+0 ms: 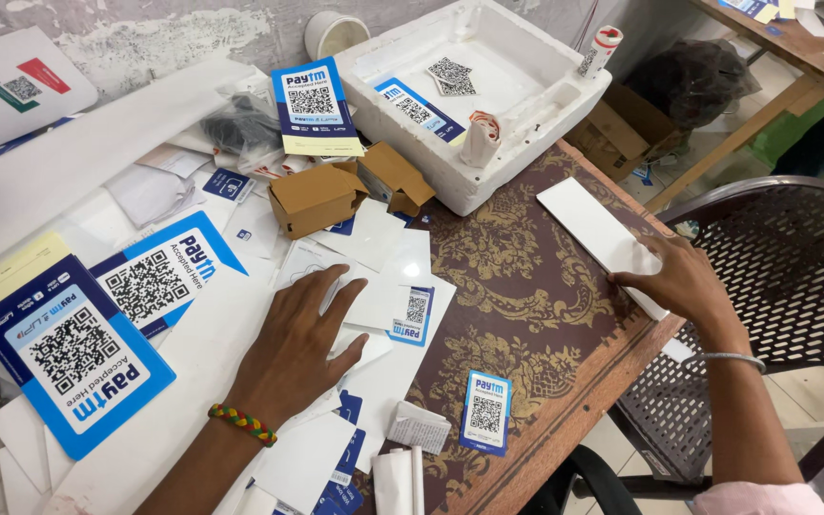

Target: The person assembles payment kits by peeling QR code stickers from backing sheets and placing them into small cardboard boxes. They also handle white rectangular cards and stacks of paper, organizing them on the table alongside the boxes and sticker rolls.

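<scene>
Hands rest flat and spread on a cluttered table (pixel 526 286): the left hand (pixel 302 339) presses white cards (pixel 383 277) at lower centre, the right hand (pixel 684 281) lies on a long white strip (pixel 593 229) at the right edge, perhaps gripping its end.

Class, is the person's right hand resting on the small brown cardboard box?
No: the right hand lies on a white strip, apart from the box.

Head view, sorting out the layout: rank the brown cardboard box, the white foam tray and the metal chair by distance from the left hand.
From the left hand:
1. Brown cardboard box, just beyond the fingers.
2. White foam tray, farther back right.
3. Metal chair, far right, off the table.
</scene>
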